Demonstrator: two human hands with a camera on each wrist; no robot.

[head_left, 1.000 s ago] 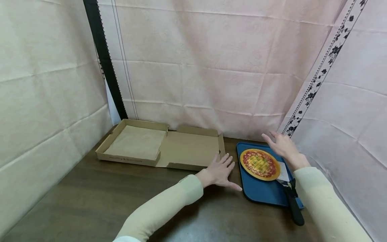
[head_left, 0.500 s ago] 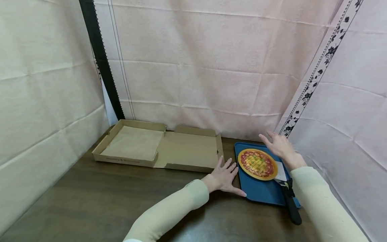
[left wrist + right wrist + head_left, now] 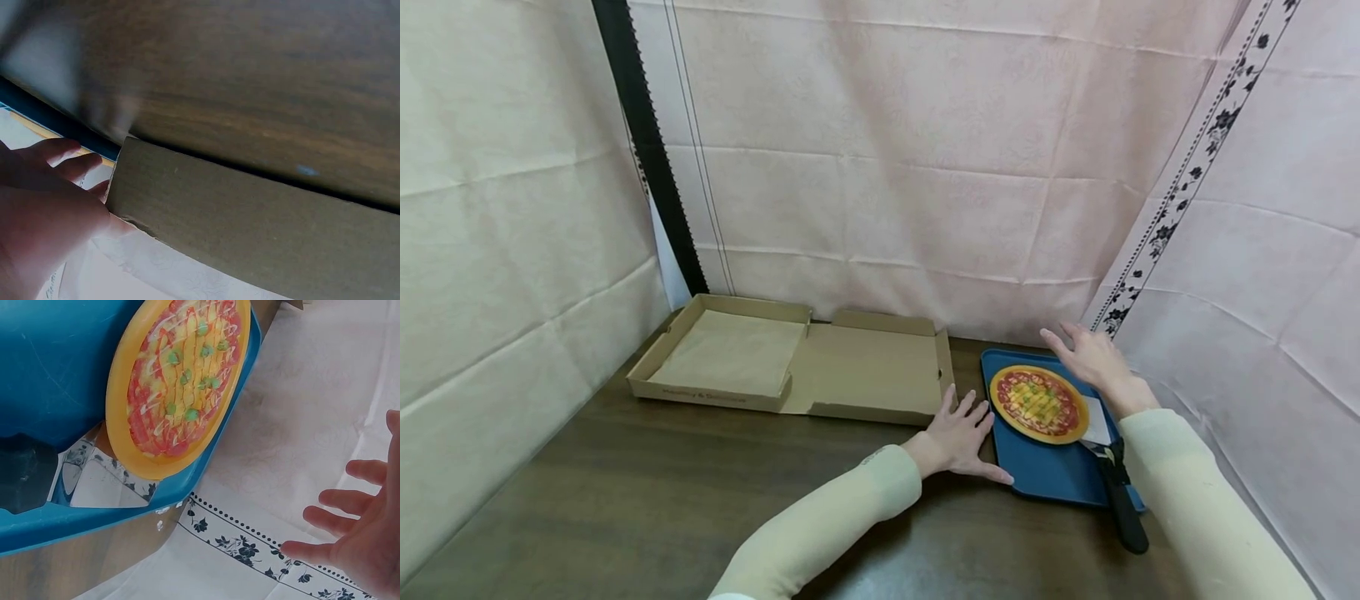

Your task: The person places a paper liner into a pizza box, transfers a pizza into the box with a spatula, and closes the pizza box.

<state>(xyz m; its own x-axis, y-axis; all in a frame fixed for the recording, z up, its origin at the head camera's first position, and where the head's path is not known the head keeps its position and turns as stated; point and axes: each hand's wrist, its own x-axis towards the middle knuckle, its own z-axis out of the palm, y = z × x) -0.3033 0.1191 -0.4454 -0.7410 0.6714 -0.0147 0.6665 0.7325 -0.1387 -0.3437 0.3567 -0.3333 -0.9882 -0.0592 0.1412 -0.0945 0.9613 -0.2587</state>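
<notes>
My left hand (image 3: 958, 437), fingers spread, is at the left edge of a blue tray (image 3: 1045, 475), beside the right end of an unfolded cardboard pizza box (image 3: 865, 367). In the left wrist view its fingers (image 3: 78, 165) overlap the tray's edge, close behind a cardboard flap (image 3: 250, 206). My right hand (image 3: 1093, 358) is spread over the tray's far right side, holding nothing. A toy-looking pizza (image 3: 1037, 404) lies on the tray, partly over the metal blade (image 3: 112, 487) of a pizza server. The server's black handle (image 3: 1123, 508) sticks out past the tray's near edge.
A square of brown paper (image 3: 730, 354) lines the left half of the box. All of it stands on a dark wooden table (image 3: 625, 500). Pale cloth (image 3: 880, 167) hangs behind, with more cloth (image 3: 1292, 292) close beside my right arm.
My left hand has moved slightly right and down, onto the tray's left edge. The right hand keeps its place over the tray. The whole head view has shifted a little.
</notes>
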